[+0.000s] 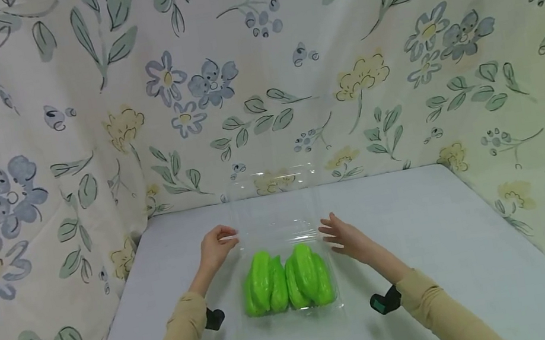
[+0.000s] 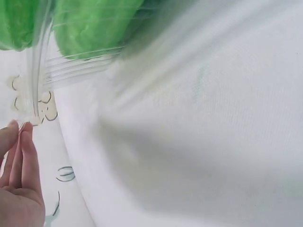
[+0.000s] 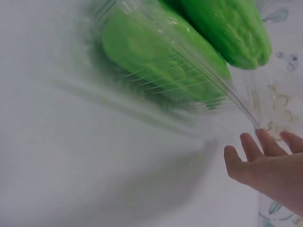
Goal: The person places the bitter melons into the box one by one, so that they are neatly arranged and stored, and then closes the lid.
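A clear plastic clamshell box [image 1: 296, 312] sits on the table with its lid [image 1: 276, 211] raised at the far side. Two bright green, lobed vegetables that look like peppers [image 1: 265, 285] lie side by side in it; their exact kind is hard to tell. At the lid's left side, my left hand [image 1: 216, 248] pinches the plastic edge between thumb and fingertips, as the left wrist view shows. Across from it, my right hand [image 1: 347, 238] has its fingers spread, with fingertips [image 3: 262, 135] at the edge of the clear plastic. Whether they touch it cannot be told.
The box stands on a white table [image 1: 392, 204]. Behind and beside the table hangs a floral curtain [image 1: 257, 76]. A dark wrist device [image 1: 214, 318] shows at the left sleeve, another dark device [image 1: 386, 300] at the right sleeve.
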A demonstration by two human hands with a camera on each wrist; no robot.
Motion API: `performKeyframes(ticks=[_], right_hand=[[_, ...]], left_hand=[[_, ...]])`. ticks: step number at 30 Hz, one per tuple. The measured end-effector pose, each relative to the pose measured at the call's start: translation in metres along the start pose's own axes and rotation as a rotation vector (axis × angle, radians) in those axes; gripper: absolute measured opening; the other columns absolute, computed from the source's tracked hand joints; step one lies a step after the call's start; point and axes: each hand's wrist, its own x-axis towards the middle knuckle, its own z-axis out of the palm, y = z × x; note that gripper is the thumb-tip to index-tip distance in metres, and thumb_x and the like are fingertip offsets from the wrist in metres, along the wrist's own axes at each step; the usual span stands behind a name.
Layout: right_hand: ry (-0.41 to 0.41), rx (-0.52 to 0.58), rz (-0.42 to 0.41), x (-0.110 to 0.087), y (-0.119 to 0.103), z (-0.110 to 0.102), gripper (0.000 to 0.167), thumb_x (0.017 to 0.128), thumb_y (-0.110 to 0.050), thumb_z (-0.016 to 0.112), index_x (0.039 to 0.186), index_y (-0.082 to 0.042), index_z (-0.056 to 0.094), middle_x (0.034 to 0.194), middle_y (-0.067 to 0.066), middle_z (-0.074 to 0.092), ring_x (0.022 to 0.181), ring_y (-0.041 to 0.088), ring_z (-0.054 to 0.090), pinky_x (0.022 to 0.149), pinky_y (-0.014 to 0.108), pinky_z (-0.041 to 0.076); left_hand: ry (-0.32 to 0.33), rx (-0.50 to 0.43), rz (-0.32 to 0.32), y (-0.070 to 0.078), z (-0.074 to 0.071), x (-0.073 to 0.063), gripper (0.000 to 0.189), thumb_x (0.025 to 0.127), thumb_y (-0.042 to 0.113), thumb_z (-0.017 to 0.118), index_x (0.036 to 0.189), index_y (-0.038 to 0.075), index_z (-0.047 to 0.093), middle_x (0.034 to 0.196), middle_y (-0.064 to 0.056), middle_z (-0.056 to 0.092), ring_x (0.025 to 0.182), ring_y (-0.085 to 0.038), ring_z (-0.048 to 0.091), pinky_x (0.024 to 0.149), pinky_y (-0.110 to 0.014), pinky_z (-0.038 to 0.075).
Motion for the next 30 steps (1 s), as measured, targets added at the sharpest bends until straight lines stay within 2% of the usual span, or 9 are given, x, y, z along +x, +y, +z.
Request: performKeyframes(ticks=[3, 6, 11, 15, 21, 23, 25, 27, 30], right_hand=[[-0.017, -0.035, 0.007, -0.003, 0.001, -0.007, 0.071, 0.101, -0.054, 0.015, 0.152, -0.005, 0.012, 0.157, 0.022, 0.015, 0.144, 0.043, 0.011, 0.114, 0.061, 0.008], [-0.01, -0.056, 0.022, -0.008, 0.005, -0.012, 0.074, 0.099, -0.059, 0.015, 0.153, -0.007, 0.014, 0.157, 0.021, 0.016, 0.144, 0.043, 0.011, 0.112, 0.064, 0.007], [0.037, -0.119, 0.047, -0.014, 0.016, -0.011, 0.081, 0.096, -0.064, 0.024, 0.153, -0.007, 0.013, 0.158, 0.02, 0.014, 0.145, 0.042, 0.008, 0.111, 0.066, 0.006], [0.083, -0.209, 0.032, -0.019, 0.028, -0.006, 0.073, 0.098, -0.058, 0.031, 0.153, -0.012, 0.016, 0.159, 0.016, 0.013, 0.145, 0.04, 0.008, 0.111, 0.065, 0.007], [0.136, -0.263, -0.018, -0.02, 0.04, 0.0, 0.056, 0.103, -0.035, 0.036, 0.153, -0.018, 0.018, 0.159, 0.013, 0.011, 0.146, 0.04, 0.007, 0.112, 0.064, 0.007], [0.151, -0.272, -0.026, -0.019, 0.044, 0.0, 0.055, 0.102, -0.029, 0.039, 0.153, -0.018, 0.02, 0.159, 0.015, 0.012, 0.145, 0.04, 0.007, 0.112, 0.063, 0.007], [0.159, -0.286, -0.033, -0.019, 0.046, 0.0, 0.055, 0.102, -0.026, 0.042, 0.152, -0.019, 0.021, 0.158, 0.016, 0.015, 0.145, 0.04, 0.01, 0.112, 0.063, 0.008], [0.163, -0.293, -0.043, -0.019, 0.048, 0.001, 0.054, 0.102, -0.023, 0.043, 0.152, -0.018, 0.023, 0.157, 0.016, 0.018, 0.144, 0.041, 0.015, 0.113, 0.063, 0.009], [0.169, -0.319, -0.062, -0.017, 0.049, 0.003, 0.054, 0.101, -0.023, 0.043, 0.152, -0.017, 0.024, 0.157, 0.017, 0.02, 0.142, 0.042, 0.02, 0.112, 0.064, 0.014]], left_hand=[[0.022, 0.01, 0.055, 0.002, 0.002, -0.003, 0.015, 0.083, 0.003, 0.07, 0.097, 0.0, 0.065, 0.108, -0.018, 0.069, 0.093, -0.032, 0.068, 0.078, -0.039, 0.056], [0.024, -0.006, 0.119, 0.001, 0.004, -0.006, 0.011, 0.082, 0.003, 0.071, 0.092, -0.001, 0.067, 0.103, -0.017, 0.071, 0.088, -0.03, 0.07, 0.074, -0.033, 0.056], [-0.003, -0.019, 0.218, -0.007, 0.004, -0.013, 0.002, 0.083, 0.001, 0.07, 0.082, -0.001, 0.069, 0.093, -0.018, 0.072, 0.085, -0.028, 0.07, 0.072, -0.025, 0.056], [-0.053, 0.023, 0.211, -0.013, 0.001, -0.021, 0.005, 0.084, -0.001, 0.068, 0.087, 0.0, 0.071, 0.097, -0.017, 0.072, 0.091, -0.028, 0.069, 0.075, -0.025, 0.056], [-0.189, 0.004, 0.22, -0.019, -0.007, -0.029, 0.018, 0.088, -0.009, 0.058, 0.101, -0.002, 0.069, 0.117, -0.018, 0.067, 0.11, -0.033, 0.063, 0.087, -0.033, 0.054], [-0.25, -0.039, 0.218, -0.021, -0.01, -0.031, 0.022, 0.09, -0.01, 0.054, 0.105, -0.002, 0.068, 0.123, -0.018, 0.063, 0.116, -0.035, 0.058, 0.092, -0.035, 0.051], [-0.307, -0.094, 0.187, -0.02, -0.014, -0.035, 0.025, 0.092, -0.007, 0.052, 0.113, -0.003, 0.065, 0.129, -0.02, 0.059, 0.12, -0.037, 0.055, 0.095, -0.036, 0.05], [-0.36, -0.163, 0.121, -0.018, -0.02, -0.038, 0.03, 0.095, -0.002, 0.051, 0.124, -0.004, 0.058, 0.135, -0.022, 0.053, 0.125, -0.039, 0.05, 0.098, -0.036, 0.047], [-0.45, -0.26, -0.033, -0.011, -0.031, -0.044, 0.043, 0.099, 0.009, 0.047, 0.138, -0.007, 0.042, 0.144, -0.026, 0.04, 0.133, -0.041, 0.04, 0.103, -0.038, 0.044]])
